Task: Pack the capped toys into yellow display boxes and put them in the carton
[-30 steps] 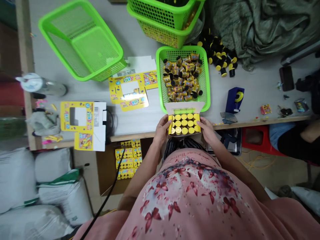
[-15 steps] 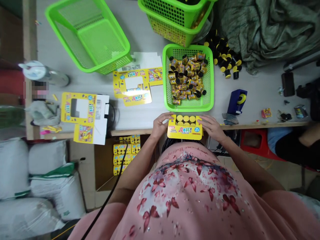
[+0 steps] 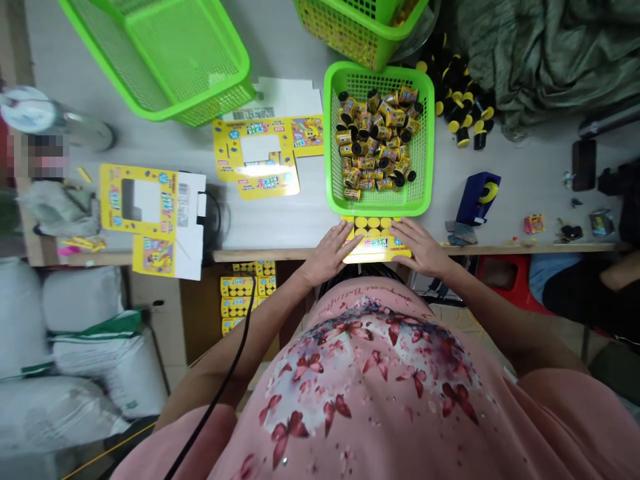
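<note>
Showing, on my remote feed, a workbench from above, read left to right. A pixelated patch (image 3: 45, 157) beside a lidded flask (image 3: 55, 117) hides whatever lies there. A flat printed carton blank (image 3: 153, 220) lies on the bench; below the bench edge, a cardboard box (image 3: 200, 320) holds yellow packs (image 3: 245, 300), partly hidden by my view's black cord (image 3: 233, 360). The left hand (image 3: 325, 255) lies flat on a yellow carton (image 3: 376, 250) at the bench edge, its fingers (image 3: 340, 233) slightly apart and not clamped. The right hand (image 3: 423, 248) mirrors it, fingers (image 3: 413, 231) also spread, both forearms angled inward. Rows of round yellow tops (image 3: 374, 225) show at the carton's far end, just beside a green plastic basket (image 3: 333, 133) of black-and-yellow cups (image 3: 375, 140). Half a second earlier, the hands cupped the carton's sides; now they lie across its top. Farther right stands a blue tape dispenser (image 3: 477, 198).
</note>
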Tool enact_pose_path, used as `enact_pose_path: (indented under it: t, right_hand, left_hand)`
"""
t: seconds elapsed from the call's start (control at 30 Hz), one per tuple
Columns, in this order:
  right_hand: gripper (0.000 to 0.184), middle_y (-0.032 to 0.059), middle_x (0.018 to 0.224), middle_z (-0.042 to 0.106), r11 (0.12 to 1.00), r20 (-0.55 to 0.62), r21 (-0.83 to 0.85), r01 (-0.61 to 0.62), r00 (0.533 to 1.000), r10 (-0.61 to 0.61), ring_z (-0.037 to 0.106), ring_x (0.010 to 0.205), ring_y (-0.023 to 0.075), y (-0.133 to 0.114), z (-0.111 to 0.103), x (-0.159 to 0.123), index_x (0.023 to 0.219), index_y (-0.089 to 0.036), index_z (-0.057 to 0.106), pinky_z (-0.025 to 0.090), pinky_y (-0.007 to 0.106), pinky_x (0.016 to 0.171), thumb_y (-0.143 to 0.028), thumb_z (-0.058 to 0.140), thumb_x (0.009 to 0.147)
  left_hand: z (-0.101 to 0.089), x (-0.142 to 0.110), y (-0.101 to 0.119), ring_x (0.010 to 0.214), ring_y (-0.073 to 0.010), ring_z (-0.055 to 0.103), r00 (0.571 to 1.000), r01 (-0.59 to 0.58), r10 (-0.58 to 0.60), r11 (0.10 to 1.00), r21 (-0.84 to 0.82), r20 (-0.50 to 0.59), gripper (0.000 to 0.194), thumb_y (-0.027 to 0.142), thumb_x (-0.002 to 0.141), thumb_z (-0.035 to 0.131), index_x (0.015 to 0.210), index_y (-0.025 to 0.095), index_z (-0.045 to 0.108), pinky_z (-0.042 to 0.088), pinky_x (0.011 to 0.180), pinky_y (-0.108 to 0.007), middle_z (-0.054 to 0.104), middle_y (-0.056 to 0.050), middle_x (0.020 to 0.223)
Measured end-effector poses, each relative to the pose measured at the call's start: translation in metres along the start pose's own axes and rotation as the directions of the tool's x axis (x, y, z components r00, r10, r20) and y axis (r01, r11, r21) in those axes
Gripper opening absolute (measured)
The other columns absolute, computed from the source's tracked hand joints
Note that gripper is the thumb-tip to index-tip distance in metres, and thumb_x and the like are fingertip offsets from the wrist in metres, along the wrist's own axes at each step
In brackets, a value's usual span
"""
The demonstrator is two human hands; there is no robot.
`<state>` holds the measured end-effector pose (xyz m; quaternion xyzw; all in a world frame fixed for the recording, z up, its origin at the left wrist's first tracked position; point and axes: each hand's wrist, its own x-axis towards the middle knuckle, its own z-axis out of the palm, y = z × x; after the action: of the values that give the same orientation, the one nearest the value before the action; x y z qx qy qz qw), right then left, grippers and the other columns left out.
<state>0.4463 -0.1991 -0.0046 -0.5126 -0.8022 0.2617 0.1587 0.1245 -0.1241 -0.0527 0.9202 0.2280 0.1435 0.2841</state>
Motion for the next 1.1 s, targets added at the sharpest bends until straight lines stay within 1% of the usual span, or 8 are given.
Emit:
enact_pose_path:
  t: [0.1,0.17,0.4,0.53,0.77,0.93,1.0,1.1]
  right_hand:
    - [0.069,0.0125,0.164,0.041,0.999,0.092,-0.039,-0.004,0.996,0.008,0.027,0.157,0.0353,-0.004,0.004,-0.003,0.158,-0.022,0.041,0.033,0.063,0.125,-0.058,0.048,0.100]
    - [0.068,0.0126,0.165,0.040,0.998,0.100,-0.061,-0.002,0.995,0.009,0.026,0.158,0.0346,-0.001,0.009,-0.005,0.158,-0.022,0.041,0.034,0.062,0.125,-0.059,0.047,0.100]
    - [0.055,0.0146,0.159,0.048,0.994,0.057,-0.100,0.032,0.998,-0.027,0.033,0.155,0.0339,0.008,0.020,-0.003,0.151,-0.019,0.052,0.036,0.062,0.124,-0.047,0.049,0.103]
    - [0.049,0.0120,0.158,0.050,0.993,0.080,-0.072,0.095,0.993,-0.089,0.035,0.154,0.0319,0.007,0.007,0.001,0.148,-0.023,0.056,0.039,0.058,0.123,-0.042,0.052,0.103]
    - [0.043,0.0100,0.150,0.060,0.984,0.110,-0.091,0.154,0.984,-0.144,0.047,0.147,0.0299,0.005,-0.008,0.008,0.145,-0.028,0.059,0.046,0.056,0.119,-0.035,0.051,0.104]
    - [0.045,0.0093,0.156,0.054,0.985,0.151,-0.112,0.132,0.982,-0.115,0.038,0.153,0.0316,0.002,-0.008,0.004,0.147,-0.030,0.057,0.042,0.059,0.121,-0.036,0.055,0.103]
    - [0.051,0.0085,0.161,0.047,0.983,0.173,-0.132,0.127,0.979,-0.103,0.032,0.156,0.0336,0.001,-0.007,0.001,0.150,-0.032,0.053,0.037,0.063,0.122,-0.042,0.058,0.101]
    - [0.054,0.0077,0.165,0.041,0.978,0.168,-0.182,0.103,0.983,-0.073,0.028,0.157,0.0372,-0.001,0.000,-0.004,0.152,-0.035,0.049,0.032,0.068,0.122,-0.045,0.058,0.100]
  left_hand:
    - [0.001,0.000,0.006,0.159,-0.0372,0.016,0.996,-0.040,0.042,0.999,0.026,-0.079,0.072,0.049,0.100,0.056,0.158,0.010,0.039,0.027,0.124,-0.055,0.030,-0.027,0.165]
    - [0.002,0.000,0.006,0.158,-0.0373,0.019,0.994,-0.040,0.041,0.999,0.012,-0.103,0.078,0.057,0.097,0.058,0.158,0.011,0.041,0.028,0.124,-0.055,0.033,-0.027,0.164]
    - [0.008,0.001,-0.008,0.152,-0.0326,0.037,0.997,0.030,-0.027,0.999,0.041,-0.078,0.054,0.049,0.102,0.052,0.148,0.020,0.058,0.034,0.122,-0.051,0.047,-0.020,0.158]
    - [-0.005,0.004,-0.009,0.151,-0.0317,0.040,0.998,-0.005,0.009,0.998,0.055,-0.063,0.056,0.051,0.102,0.050,0.148,0.019,0.057,0.036,0.121,-0.050,0.048,-0.020,0.156]
    - [-0.020,0.010,-0.007,0.151,-0.0307,0.040,0.996,0.080,-0.078,0.997,-0.025,0.049,0.053,0.052,0.104,0.046,0.147,0.023,0.058,0.037,0.120,-0.052,0.048,-0.017,0.158]
    - [-0.028,0.012,0.001,0.152,-0.0326,0.037,0.991,0.073,-0.074,0.997,0.012,0.107,0.056,0.054,0.101,0.051,0.150,0.025,0.055,0.035,0.121,-0.054,0.045,-0.017,0.160]
    - [-0.028,0.014,0.008,0.154,-0.0365,0.032,0.984,0.070,-0.080,0.995,0.070,0.156,0.059,0.055,0.099,0.055,0.153,0.031,0.050,0.028,0.122,-0.061,0.038,-0.016,0.165]
    - [-0.018,0.015,0.019,0.156,-0.0409,0.024,0.971,0.127,-0.159,0.976,0.174,0.181,0.058,0.048,0.099,0.057,0.155,0.038,0.046,0.017,0.120,-0.072,0.028,-0.017,0.169]
